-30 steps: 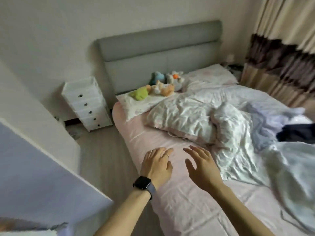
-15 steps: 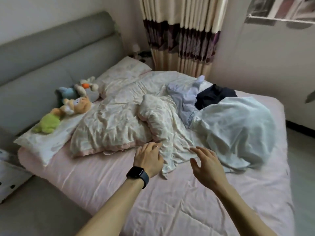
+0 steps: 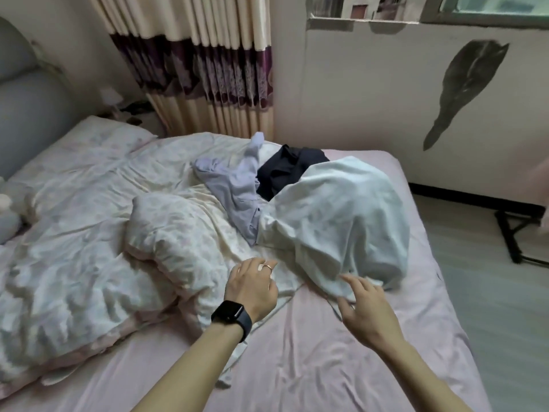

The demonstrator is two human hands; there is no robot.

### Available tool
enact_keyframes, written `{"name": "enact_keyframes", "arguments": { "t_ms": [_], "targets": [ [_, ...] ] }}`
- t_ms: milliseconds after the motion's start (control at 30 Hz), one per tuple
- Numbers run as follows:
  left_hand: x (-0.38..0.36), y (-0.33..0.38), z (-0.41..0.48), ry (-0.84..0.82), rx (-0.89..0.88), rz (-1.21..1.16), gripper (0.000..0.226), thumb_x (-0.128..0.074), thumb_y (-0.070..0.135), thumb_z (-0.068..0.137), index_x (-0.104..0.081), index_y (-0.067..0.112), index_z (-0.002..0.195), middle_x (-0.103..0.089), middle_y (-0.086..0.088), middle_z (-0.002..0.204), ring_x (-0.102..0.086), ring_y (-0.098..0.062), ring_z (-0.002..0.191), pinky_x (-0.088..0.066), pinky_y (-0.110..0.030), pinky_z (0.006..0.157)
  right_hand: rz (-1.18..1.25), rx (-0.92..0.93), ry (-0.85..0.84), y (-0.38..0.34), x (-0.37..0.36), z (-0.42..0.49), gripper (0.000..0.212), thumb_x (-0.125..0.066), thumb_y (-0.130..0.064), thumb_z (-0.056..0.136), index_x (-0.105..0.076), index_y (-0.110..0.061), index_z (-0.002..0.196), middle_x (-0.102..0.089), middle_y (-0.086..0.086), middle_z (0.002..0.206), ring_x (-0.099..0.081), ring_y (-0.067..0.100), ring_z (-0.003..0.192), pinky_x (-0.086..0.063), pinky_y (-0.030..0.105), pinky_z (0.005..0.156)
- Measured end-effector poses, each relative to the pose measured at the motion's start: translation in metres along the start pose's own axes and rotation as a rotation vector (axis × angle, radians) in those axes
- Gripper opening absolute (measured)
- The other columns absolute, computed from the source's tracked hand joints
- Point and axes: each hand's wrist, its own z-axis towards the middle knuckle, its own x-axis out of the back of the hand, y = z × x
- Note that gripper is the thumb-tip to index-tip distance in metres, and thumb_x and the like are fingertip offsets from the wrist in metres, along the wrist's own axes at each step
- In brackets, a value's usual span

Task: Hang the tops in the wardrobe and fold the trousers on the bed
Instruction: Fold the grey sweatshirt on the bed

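The pale garment point(image 3: 341, 221) is lying just at the released fingers point(image 3: 353, 282) of the right hand point(image 3: 371, 316). The left hand point(image 3: 252, 288) is hovering beside it, relaxed and empty.

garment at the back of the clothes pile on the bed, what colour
The garment is dark navy, near black, and plain; it shows in the head view.

Dim, soft daylight comes from the window point(image 3: 490, 7) at top right and through the curtain point(image 3: 208, 69), shadows on the bed point(image 3: 326, 352) are faint, the whole view is slightly smeared, and the wide lens bends the wall point(image 3: 371, 84) near the edges
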Motion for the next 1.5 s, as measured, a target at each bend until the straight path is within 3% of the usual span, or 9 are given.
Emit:
{"name": "enact_keyframes", "arguments": {
  "t_ms": [400,567,833,933,1000,1067,1300,1400,1500],
  "targets": [
    [-0.268,-0.06,0.115,-0.419,0.099,0.195,0.067,-0.038,0.051,0.096,-0.009,0.043,0.157,0.001,0.005,0.167,-0.003,-0.035,0.151,-0.024,-0.058,0.115,-0.255,-0.236,-0.151,0.15,-0.211,0.143,0.094,-0.049,-0.067,0.091,-0.001,-0.024,0.16,-0.009,0.0,0.167,-0.013,0.027,0.152,-0.024,0.052,0.118],
    [-0.293,-0.062,0.106,-0.464,0.057,0.288,0.073,-0.037,0.054,0.097,0.003,0.04,0.158,0.016,0.002,0.166,0.008,-0.037,0.152,-0.02,-0.058,0.115,-0.364,-0.196,-0.01,0.164,-0.227,0.144,0.034,-0.041,-0.019,0.099,-0.05,-0.016,0.131,-0.057,0.006,0.127,-0.051,0.03,0.12,-0.046,0.042,0.096],
    [-0.136,0.04,0.062,-0.123,-0.399,-0.04,0.12,-0.068,0.068,0.076,0.025,0.047,0.149,0.019,0.004,0.165,0.009,-0.014,0.152,0.002,-0.047,0.125,0.121,0.248,0.129,0.069,-0.067,0.05,0.007,-0.056,-0.025,0.098,-0.057,-0.018,0.098,-0.055,0.004,0.086,-0.056,0.029,0.082,-0.045,0.043,0.071],
    [-0.046,0.088,0.037,0.027,-0.499,-0.385,0.079,-0.074,0.05,0.081,-0.04,0.028,0.148,-0.043,-0.007,0.152,-0.035,-0.024,0.145,-0.028,-0.05,0.118,0.229,0.348,0.249,0.033,0.022,0.008,0.003,-0.062,-0.026,0.094,-0.062,-0.024,0.096,-0.059,-0.005,0.085,-0.058,0.017,0.079,-0.048,0.036,0.07],
    [0.016,0.108,0.014,0.202,-0.482,-0.452,0.032,-0.063,0.049,0.088,-0.059,0.026,0.11,-0.068,-0.007,0.099,-0.063,-0.033,0.104,-0.052,-0.044,0.083,0.312,0.366,0.399,0.014,0.071,-0.023,0.016,-0.063,-0.039,0.091,-0.066,-0.028,0.102,-0.063,-0.014,0.094,-0.061,0.009,0.087,-0.048,0.024,0.077],
    [0.071,0.119,-0.013,0.235,-0.534,-0.422,0.032,-0.046,0.057,0.089,-0.048,0.03,0.105,-0.066,-0.006,0.083,-0.065,-0.034,0.083,-0.051,-0.042,0.064,0.388,0.335,0.569,0.0,0.1,-0.057,0.034,-0.065,-0.055,0.088,-0.063,-0.031,0.112,-0.062,-0.02,0.107,-0.06,0.005,0.1,-0.044,0.016,0.086],
    [0.22,0.099,-0.1,0.286,-0.652,-0.828,0.028,-0.053,0.002,0.089,-0.067,0.012,0.111,-0.072,-0.005,0.097,-0.067,-0.023,0.091,-0.054,-0.042,0.084,0.298,-0.096,0.413,-0.031,0.083,-0.14,0.138,-0.06,-0.098,0.048,0.006,-0.044,0.157,-0.003,0.0,0.167,-0.015,0.025,0.15,-0.027,0.053,0.114],
    [0.255,0.06,-0.137,0.242,-0.71,-0.923,0.029,-0.056,0.009,0.088,-0.066,0.029,0.106,-0.07,0.012,0.1,-0.063,-0.009,0.097,-0.051,-0.028,0.091,0.209,-0.086,0.276,-0.058,0.061,-0.137,0.127,-0.063,-0.09,0.056,0.011,-0.054,0.153,0.007,0.001,0.167,-0.024,0.036,0.145,-0.036,0.054,0.108],
    [0.272,0.016,-0.171,0.288,-0.62,-0.896,0.025,-0.057,0.021,0.088,-0.065,0.042,0.101,-0.069,0.018,0.097,-0.061,0.001,0.091,-0.049,-0.016,0.084,0.16,-0.024,0.196,-0.084,0.042,-0.126,0.072,-0.066,-0.062,0.083,-0.038,-0.044,0.146,-0.02,0.008,0.163,-0.034,0.034,0.138,-0.039,0.046,0.104]
  ]
}}
